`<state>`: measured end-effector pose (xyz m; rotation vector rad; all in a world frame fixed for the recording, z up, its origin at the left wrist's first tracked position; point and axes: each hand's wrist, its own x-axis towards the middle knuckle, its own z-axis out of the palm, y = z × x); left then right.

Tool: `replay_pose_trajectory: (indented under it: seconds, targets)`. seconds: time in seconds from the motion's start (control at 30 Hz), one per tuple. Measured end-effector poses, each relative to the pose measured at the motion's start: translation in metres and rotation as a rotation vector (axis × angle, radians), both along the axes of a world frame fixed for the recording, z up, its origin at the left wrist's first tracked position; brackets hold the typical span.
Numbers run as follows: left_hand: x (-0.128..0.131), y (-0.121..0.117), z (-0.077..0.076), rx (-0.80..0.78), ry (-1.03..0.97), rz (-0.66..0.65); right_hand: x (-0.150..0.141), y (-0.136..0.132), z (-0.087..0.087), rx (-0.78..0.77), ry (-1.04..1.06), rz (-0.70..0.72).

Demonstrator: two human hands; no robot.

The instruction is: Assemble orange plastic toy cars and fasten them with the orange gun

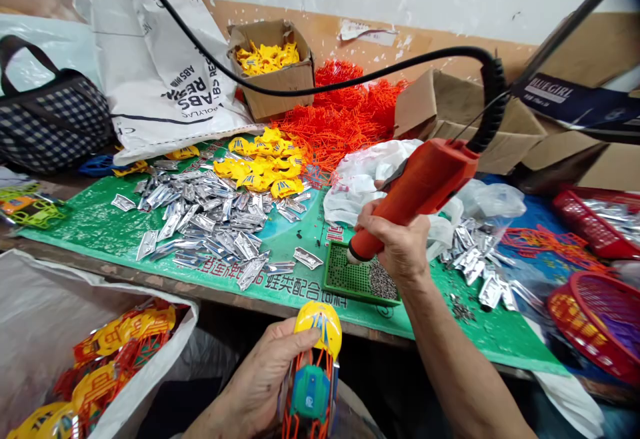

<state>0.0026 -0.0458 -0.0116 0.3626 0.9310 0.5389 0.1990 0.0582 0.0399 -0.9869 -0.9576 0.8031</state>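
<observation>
Low in front of me, my left hand is closed around a toy car with a yellow hood, orange frame bars and a teal middle piece. My right hand grips a red electric screwdriver by its body. The tool's tip points down over a green tray that holds many small screws. Whether the tip touches the tray or a screw, I cannot tell. A black cable runs from the tool's upper end.
Silver metal plates and yellow car shells are heaped on the left. Behind lie orange frames and an open carton. A white bag of cars stands lower left; red baskets are at right.
</observation>
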Motion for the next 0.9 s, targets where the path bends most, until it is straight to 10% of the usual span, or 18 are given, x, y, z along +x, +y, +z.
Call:
replay_pose_trajectory:
  seconds: [0.6,0.9]
  targets:
    - [0.004,-0.001,-0.002,0.037,0.025,0.102,-0.005,-0.007,-0.001,0.023,-0.037,-0.026]
    - [0.010,-0.003,-0.007,0.046,0.001,0.129,-0.011,-0.039,0.037,0.128,0.134,0.060]
